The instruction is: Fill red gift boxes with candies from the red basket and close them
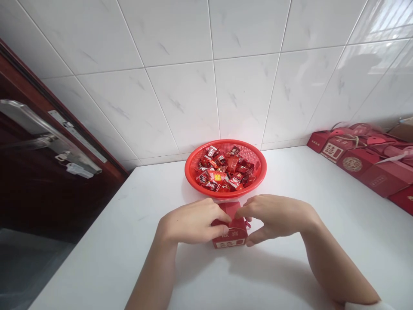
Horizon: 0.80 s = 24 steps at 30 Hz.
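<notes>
A small red paper gift box [232, 234] with pale Chinese characters on its front stands on the white table. My left hand [195, 221] is bent over its left side, thumb on the front flap and index finger on top; the other fingers are hidden. From the right, my right hand [274, 217] holds the box, its index finger on the top and its thumb at the front right corner. A bit of pink ribbon shows by the box's right side. Just behind the box, a red plastic basket [193, 184] holds many wrapped candies [222, 170].
Several red gift boxes [358, 161] with ribbons are lined up at the right along the wall. White tiles [180, 99] rise behind the table [135, 224]. Past the table's left edge is a dark red door [29, 172] with a metal handle.
</notes>
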Each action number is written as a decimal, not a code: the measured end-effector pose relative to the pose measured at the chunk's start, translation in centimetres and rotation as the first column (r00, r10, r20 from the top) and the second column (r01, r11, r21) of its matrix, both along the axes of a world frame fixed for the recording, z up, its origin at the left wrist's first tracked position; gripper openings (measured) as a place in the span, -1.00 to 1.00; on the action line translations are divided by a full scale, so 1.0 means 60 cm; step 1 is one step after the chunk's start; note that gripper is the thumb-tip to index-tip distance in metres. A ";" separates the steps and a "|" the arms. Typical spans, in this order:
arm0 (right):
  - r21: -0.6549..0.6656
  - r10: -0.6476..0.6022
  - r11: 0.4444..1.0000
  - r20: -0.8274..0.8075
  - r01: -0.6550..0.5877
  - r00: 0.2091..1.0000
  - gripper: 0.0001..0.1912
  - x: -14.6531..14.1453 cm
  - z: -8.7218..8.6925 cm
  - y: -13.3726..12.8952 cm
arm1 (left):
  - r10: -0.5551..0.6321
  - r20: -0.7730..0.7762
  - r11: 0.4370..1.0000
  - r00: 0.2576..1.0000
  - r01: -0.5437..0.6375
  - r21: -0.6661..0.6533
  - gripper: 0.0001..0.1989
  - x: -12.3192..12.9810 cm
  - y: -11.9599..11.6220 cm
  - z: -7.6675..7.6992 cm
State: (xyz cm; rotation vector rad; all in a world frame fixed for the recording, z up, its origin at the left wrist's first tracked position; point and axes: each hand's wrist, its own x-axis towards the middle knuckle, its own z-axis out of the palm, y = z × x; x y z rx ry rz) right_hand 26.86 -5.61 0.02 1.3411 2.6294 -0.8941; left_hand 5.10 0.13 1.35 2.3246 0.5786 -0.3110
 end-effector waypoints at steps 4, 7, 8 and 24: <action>-0.006 -0.003 1.000 0.015 0.003 1.000 -0.79 0.000 -0.001 0.000 | -0.008 0.000 1.000 1.000 0.008 0.005 -0.77 0.004 0.001 -0.004; -0.017 -0.009 1.000 0.027 0.009 1.000 -0.80 -0.003 -0.001 0.003 | 0.001 -0.018 1.000 1.000 0.000 0.007 -0.76 0.005 0.001 -0.005; -0.024 -0.010 1.000 0.033 0.011 0.999 -0.80 -0.004 -0.001 0.004 | 0.005 -0.029 1.000 1.000 -0.004 0.009 -0.75 0.005 0.001 -0.006; -0.027 -0.018 0.999 0.058 0.019 0.998 -0.78 -0.002 -0.005 0.007 | 0.025 -0.036 1.000 0.999 -0.024 0.016 -0.70 0.010 -0.001 -0.011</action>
